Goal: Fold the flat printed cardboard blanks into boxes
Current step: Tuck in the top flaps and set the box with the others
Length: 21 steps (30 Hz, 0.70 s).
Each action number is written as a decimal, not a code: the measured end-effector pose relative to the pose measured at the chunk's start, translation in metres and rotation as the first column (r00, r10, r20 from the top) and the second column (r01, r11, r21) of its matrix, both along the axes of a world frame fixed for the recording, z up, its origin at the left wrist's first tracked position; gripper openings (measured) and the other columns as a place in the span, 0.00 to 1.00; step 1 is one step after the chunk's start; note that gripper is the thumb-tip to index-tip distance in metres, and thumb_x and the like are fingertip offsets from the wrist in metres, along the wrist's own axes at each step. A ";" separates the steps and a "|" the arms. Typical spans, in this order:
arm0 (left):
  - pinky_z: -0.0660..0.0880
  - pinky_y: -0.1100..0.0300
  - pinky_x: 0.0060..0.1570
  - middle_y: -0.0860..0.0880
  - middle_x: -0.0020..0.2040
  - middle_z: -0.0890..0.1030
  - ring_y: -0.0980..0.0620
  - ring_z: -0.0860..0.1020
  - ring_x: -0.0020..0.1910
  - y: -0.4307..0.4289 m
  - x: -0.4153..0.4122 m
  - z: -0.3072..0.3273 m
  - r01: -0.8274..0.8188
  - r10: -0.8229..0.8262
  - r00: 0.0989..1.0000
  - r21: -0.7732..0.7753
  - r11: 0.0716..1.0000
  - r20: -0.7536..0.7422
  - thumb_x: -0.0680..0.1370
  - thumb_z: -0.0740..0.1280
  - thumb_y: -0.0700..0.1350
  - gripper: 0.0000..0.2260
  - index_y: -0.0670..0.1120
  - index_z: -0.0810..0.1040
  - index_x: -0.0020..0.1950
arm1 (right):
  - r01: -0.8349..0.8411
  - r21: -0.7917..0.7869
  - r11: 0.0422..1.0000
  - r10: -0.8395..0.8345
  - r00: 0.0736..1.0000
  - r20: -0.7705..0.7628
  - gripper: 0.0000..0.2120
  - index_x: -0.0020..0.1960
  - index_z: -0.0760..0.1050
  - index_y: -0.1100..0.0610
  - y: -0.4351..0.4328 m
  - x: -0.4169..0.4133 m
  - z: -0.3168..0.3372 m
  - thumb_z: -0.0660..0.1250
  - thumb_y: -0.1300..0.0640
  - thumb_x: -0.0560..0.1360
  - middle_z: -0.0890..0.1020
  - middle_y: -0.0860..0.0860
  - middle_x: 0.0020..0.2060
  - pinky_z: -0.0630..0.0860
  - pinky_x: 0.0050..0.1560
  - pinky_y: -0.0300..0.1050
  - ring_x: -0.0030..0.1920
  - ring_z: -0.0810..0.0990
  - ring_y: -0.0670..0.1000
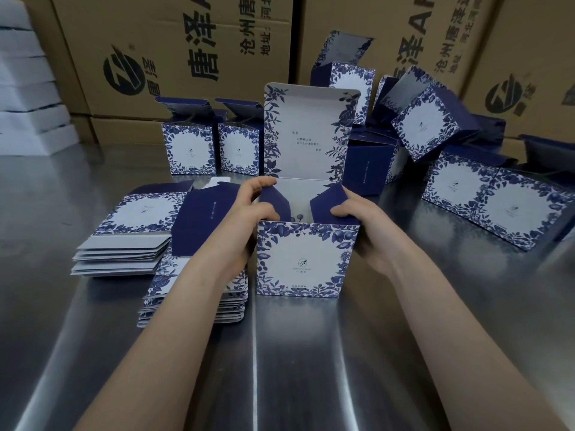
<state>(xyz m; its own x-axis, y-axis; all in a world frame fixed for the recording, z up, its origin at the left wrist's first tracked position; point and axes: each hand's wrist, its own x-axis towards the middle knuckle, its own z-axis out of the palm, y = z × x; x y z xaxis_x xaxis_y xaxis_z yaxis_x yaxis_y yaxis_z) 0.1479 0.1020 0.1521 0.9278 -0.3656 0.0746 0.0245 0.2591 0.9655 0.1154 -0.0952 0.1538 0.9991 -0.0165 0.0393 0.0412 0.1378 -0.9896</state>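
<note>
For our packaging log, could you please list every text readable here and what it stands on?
"唐泽", large, cut off: left brown carton.
"沧州唐" and "地址:河北": same carton.
"沧州唐泽": right brown carton.
Print on the held box: too small to read.

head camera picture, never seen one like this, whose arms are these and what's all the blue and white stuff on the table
There is no machine here. The single picture comes from a camera worn on a person's head, looking forward and down, so the two bare arms are that person's own. The left hand pinches the left flap and the right hand pinches the right flap of the half-made box, which stands on the metal table with its lid upright. To its left lie stacks of flat blanks. Folded boxes stand behind, in front of brown shipping cartons.
</note>
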 end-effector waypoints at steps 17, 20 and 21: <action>0.79 0.63 0.43 0.56 0.69 0.72 0.55 0.79 0.60 -0.008 -0.003 0.002 -0.145 0.155 0.986 -0.134 0.980 0.068 0.81 0.61 0.38 0.23 0.66 0.71 0.66 | 0.117 -0.006 0.993 -0.115 0.985 0.127 0.32 0.70 0.68 0.43 -0.001 0.003 -0.006 0.70 0.53 0.67 0.69 0.46 0.72 0.68 0.71 0.55 0.72 0.69 0.50; 0.79 0.58 0.53 0.57 0.69 0.71 0.54 0.77 0.65 -0.008 -0.002 0.002 -0.134 0.144 0.986 -0.109 0.985 0.088 0.82 0.61 0.40 0.23 0.69 0.72 0.63 | 0.138 -0.026 0.990 -0.134 0.982 0.136 0.26 0.63 0.70 0.39 0.001 0.002 -0.006 0.70 0.50 0.66 0.71 0.39 0.65 0.73 0.64 0.47 0.70 0.70 0.46; 0.77 0.54 0.60 0.57 0.70 0.71 0.53 0.75 0.67 -0.008 -0.002 0.001 -0.141 0.150 0.984 -0.092 0.986 0.094 0.82 0.61 0.40 0.22 0.70 0.73 0.61 | 0.146 -0.032 0.989 -0.140 0.981 0.135 0.24 0.62 0.71 0.38 0.001 0.002 -0.006 0.69 0.49 0.66 0.70 0.37 0.64 0.73 0.62 0.45 0.69 0.70 0.45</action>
<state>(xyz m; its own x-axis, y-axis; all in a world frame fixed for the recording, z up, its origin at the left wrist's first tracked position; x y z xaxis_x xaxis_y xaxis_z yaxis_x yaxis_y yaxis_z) 0.1461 0.0943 0.1534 0.9568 -0.2155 0.1951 -0.1158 0.3334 0.9357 0.1173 -0.0937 0.1482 0.9724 -0.1547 0.1746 0.1885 0.0802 -0.9788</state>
